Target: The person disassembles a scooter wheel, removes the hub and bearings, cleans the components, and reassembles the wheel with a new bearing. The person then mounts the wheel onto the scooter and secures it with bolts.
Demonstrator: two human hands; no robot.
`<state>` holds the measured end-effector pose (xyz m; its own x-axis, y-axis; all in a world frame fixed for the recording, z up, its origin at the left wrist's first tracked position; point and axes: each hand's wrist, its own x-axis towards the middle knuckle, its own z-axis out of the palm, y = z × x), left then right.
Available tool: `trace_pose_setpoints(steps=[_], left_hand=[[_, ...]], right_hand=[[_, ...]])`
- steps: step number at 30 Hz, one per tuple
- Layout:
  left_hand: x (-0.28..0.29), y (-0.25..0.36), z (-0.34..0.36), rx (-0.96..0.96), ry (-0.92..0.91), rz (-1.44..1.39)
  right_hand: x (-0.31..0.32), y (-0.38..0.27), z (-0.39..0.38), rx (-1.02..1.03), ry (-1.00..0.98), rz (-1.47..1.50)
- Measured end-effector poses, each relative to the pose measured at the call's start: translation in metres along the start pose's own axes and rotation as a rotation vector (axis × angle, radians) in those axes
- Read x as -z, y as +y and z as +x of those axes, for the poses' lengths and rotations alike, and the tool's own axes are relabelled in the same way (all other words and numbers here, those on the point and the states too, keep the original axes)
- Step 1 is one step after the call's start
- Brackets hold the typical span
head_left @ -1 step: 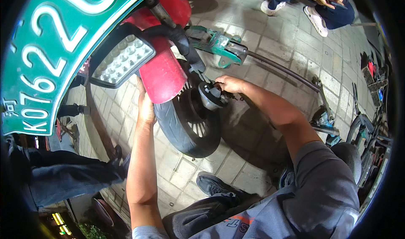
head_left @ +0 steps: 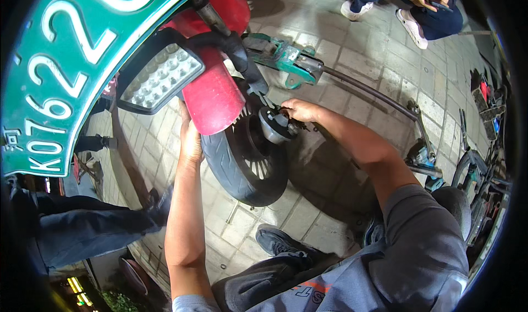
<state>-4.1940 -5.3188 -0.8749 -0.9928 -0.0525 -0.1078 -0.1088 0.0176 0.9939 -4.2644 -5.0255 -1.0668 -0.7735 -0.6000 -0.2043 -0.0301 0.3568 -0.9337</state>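
Observation:
A front wheel (head_left: 225,171) with a black tyre and spoked rim stands below a red mudguard (head_left: 212,100) and a dark fork leg (head_left: 245,64). My left hand (head_left: 191,138) is closed against the tyre's left side; its fingertips are hidden behind the wheel and mudguard. At the wheel's right side, the fingers of my right hand (head_left: 298,109) are curled in at the axle end, beside the grey metal hub (head_left: 274,127). Whatever they pinch there is too small and covered to name.
A green plate (head_left: 55,81) and a lamp (head_left: 162,78) jut in at upper left. A green jack (head_left: 289,59) with a long handle (head_left: 368,92) lies beyond the wheel. A thin rod (head_left: 232,212) lies on the paving. Another person (head_left: 423,15) crouches holding a phone; someone's leg (head_left: 99,229) is at left.
Both hands and the wheel look the same. At the left, the other person's leg and foot have shifted slightly.

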Motion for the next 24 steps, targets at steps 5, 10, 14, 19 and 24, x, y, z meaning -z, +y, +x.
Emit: trace_pose_setpoints(steps=[5, 10, 14, 19, 24], left_hand=[[-0.007, -0.002, -0.01, -0.05, 0.013, -0.043], [-0.034, 0.005, -0.023, -0.203, 0.042, 0.098], [-0.035, 0.016, -0.013, -0.114, 0.046, 0.03], [-0.025, -0.006, -0.003, -0.164, 0.162, 0.02], [-0.042, 0.02, -0.011, -0.15, 0.048, 0.081]], right_hand=[[-0.015, 0.011, 0.002, 0.132, -0.054, 0.269], [-0.018, 0.015, -0.005, 0.11, -0.03, 0.353], [-0.017, 0.0, -0.005, 0.057, 0.002, 0.322], [-0.025, -0.004, -0.002, 0.04, 0.037, 0.407], [-0.021, 0.001, 0.0, 0.012, 0.069, 0.424]])
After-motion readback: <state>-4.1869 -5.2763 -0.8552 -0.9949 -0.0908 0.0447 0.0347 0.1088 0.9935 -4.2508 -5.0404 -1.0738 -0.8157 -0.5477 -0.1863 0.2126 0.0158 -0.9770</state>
